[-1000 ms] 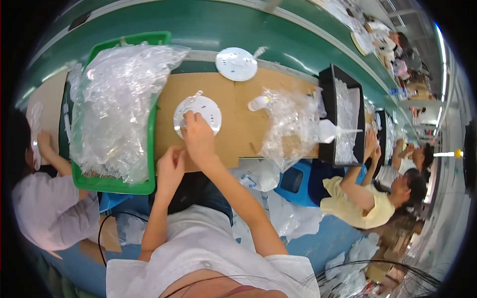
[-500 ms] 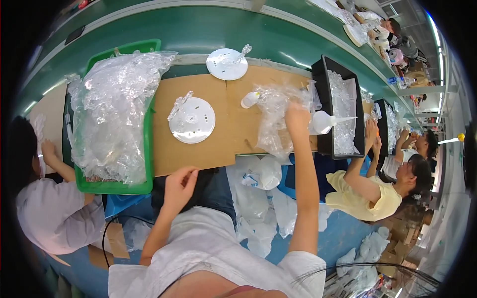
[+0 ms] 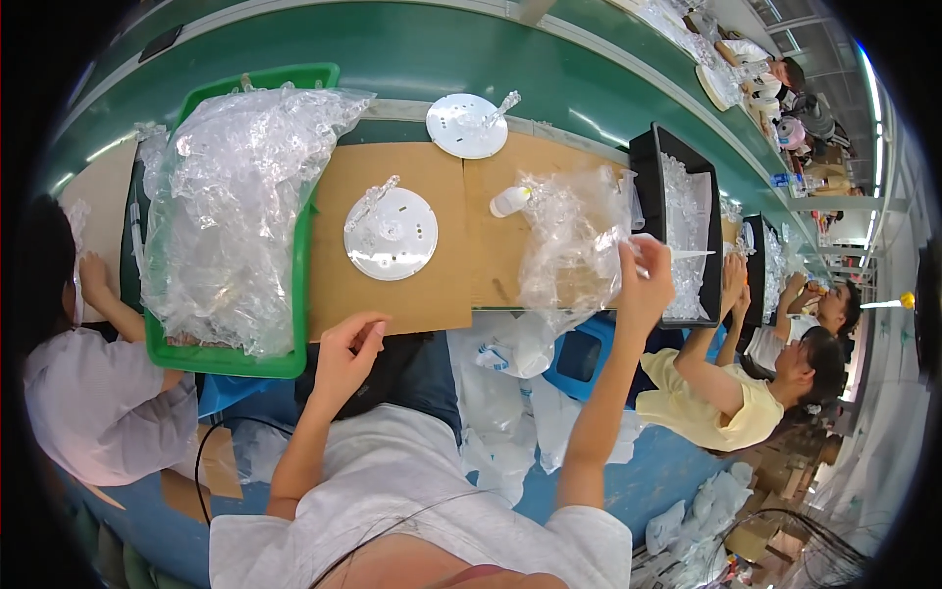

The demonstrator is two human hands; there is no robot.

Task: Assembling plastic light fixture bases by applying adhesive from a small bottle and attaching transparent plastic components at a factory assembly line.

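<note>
My right hand (image 3: pixel 648 283) is closed in a pinch at the right edge of a clear plastic bag (image 3: pixel 574 231), which lies crumpled on the cardboard. Behind that hand shows the thin nozzle of a white squeeze bottle (image 3: pixel 693 254); the bottle's body is mostly hidden. My left hand (image 3: pixel 348 351) is loosely curled at the cardboard's near edge, thumb and fingers apart, holding nothing. Beyond it lies a round white plate (image 3: pixel 410 250) with clear plastic pieces (image 3: pixel 371 211) on it. A second white plate (image 3: pixel 456 137) sits farther back, and a small white bottle (image 3: pixel 509 201) lies beside the bag.
On the left a green crate (image 3: pixel 301 294) holds a big bag of clear plastic parts (image 3: pixel 231 206). A black bin (image 3: pixel 648 177) of clear pieces stands right. People (image 3: pixel 711 388) work on both sides. Plastic bags (image 3: pixel 500 422) and a blue stool (image 3: pixel 579 363) are below the table.
My right hand has come nearer and to the right, drawing the bag's edge with it. The hand now covers most of the squeeze bottle. My left hand has barely moved.
</note>
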